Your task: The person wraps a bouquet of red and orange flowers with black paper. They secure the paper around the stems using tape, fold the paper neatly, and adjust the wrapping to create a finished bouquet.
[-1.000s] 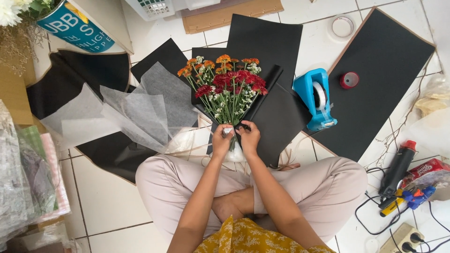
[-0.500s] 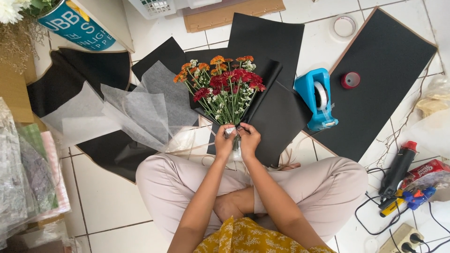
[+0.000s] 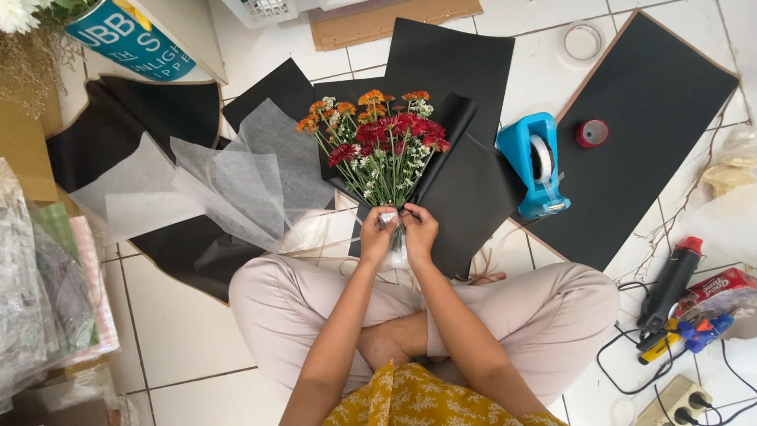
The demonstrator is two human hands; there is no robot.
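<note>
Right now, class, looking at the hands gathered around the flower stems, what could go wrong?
1. Both hands, left and right, pinch the bouquet stems; a slack grip might let the flowers splay.
2. The loose translucent sheets beside it could get creased.
3. Cords trail near the knee and may snag.

A bunch of flowers [image 3: 381, 146] lies on black paper [image 3: 465, 189] on the floor. It has red and orange blooms, small white ones and thin green stems. The blooms point away from the person, and the stems come together at the near end.

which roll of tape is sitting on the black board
The small red tape roll lies on the black board; the white roll sits on bare tile.
</note>
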